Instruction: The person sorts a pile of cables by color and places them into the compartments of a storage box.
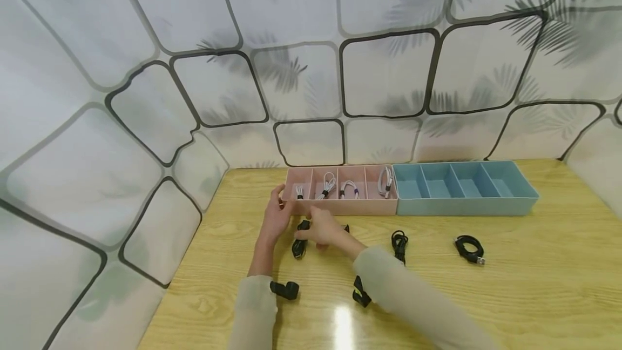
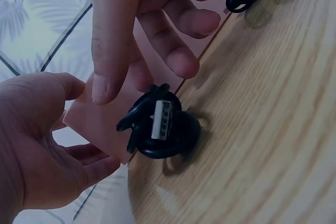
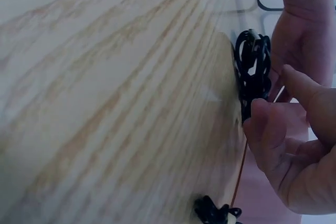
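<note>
A pink divided box [image 1: 359,208] stands near the back edge of the table, with a bundled white cable in each compartment. My left hand [image 1: 277,220] grips its left end, thumb at the front wall and fingers round the side, as the left wrist view also shows. On the table before that end lies a coiled black USB cable [image 2: 163,124], its metal plug facing the left wrist camera. My right hand [image 3: 294,150] reaches over this cable with fingers loosely bent and parted from the thumb, fingertips close by the coil. Another black cable [image 1: 346,228] is mostly hidden behind the right hand.
A blue divided box [image 1: 466,207] with bare compartments adjoins the pink one on the right. Farther right on the wooden table lie a bundled black cable [image 1: 399,242] and a coiled black USB cable [image 1: 470,257]. A patterned curtain [image 1: 306,142] rises behind the boxes.
</note>
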{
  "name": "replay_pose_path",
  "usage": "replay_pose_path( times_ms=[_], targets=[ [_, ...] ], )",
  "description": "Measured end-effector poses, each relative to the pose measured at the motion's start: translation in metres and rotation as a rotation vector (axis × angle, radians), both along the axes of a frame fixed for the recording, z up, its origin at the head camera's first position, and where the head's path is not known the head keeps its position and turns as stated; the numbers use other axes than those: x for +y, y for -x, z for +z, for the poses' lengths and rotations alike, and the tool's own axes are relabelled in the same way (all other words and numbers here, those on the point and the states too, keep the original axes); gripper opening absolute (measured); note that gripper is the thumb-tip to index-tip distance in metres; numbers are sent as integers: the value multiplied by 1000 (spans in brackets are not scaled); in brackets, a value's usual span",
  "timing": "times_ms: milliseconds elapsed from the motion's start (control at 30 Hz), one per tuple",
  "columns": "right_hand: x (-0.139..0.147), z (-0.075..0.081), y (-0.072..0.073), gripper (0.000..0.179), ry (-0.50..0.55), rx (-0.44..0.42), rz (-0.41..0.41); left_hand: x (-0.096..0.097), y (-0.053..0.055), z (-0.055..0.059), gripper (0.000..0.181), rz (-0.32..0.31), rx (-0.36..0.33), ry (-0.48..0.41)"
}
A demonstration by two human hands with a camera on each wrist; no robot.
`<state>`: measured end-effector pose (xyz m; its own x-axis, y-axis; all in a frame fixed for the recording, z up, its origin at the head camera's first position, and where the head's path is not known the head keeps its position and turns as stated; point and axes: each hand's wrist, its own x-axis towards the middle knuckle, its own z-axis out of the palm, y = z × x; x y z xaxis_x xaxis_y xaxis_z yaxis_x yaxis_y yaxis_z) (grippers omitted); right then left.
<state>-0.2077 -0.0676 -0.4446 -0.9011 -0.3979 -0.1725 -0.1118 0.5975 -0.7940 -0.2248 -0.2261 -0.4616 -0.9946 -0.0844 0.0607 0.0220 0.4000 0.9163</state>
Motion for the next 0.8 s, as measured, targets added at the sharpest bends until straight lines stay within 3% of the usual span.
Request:
replay_pose_path(
  times_ms=[333, 533, 800],
  targets=[
    [-1, -9, 0, 43, 45, -33, -26, 0, 0, -2, 53, -10, 6, 10],
    [-2, -6, 4, 48, 42, -21, -33, 1, 0, -1, 52, -11, 24, 11],
    [2, -3, 3, 55, 159, -139, -54, 0, -1, 0, 53, -1, 10, 7]
  ],
)
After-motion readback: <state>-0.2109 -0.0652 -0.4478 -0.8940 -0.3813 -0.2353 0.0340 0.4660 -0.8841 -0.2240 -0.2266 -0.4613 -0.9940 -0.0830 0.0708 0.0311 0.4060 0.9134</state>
